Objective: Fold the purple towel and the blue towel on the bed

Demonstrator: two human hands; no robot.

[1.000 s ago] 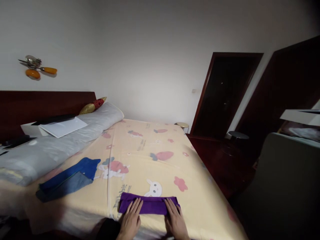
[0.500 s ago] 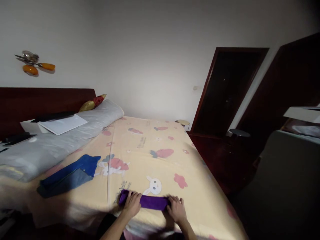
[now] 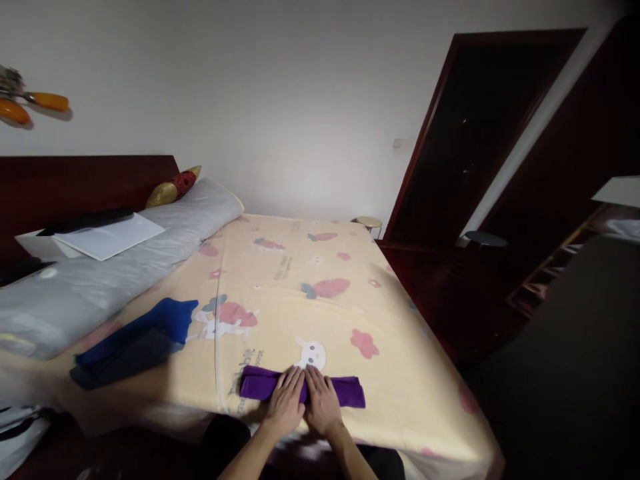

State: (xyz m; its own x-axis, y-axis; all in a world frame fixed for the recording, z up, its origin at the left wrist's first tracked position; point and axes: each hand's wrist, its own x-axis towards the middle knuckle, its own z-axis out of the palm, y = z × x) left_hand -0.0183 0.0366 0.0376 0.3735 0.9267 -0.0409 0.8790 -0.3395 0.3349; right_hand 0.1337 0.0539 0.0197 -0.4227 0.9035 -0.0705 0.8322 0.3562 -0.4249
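Note:
A purple cloth [image 3: 350, 392], folded into a long narrow strip, lies across the near part of the bed. My left hand [image 3: 289, 398] rests flat on its middle, fingers stretched forward. Close beside it, my right hand [image 3: 321, 399] also presses flat on the strip with fingers extended. Both palms cover the cloth's centre, while its two ends show on either side. Further left, a blue folded cloth [image 3: 173, 320] lies on the bed, partly in dark shadow.
The bed [image 3: 280, 320] has a yellow sheet with rabbits and carrots. A grey rolled bedding [image 3: 200, 213] lies along the headboard [image 3: 90, 177], with a white flat box [image 3: 113, 235] on it. Stools [image 3: 369, 221] stand beyond, and a dark chair-like shape [image 3: 565, 347] is at right.
My hands have come together from the strip's two ends to its middle and now lie flat. The right end of the purple cloth is uncovered. The view has shifted slightly.

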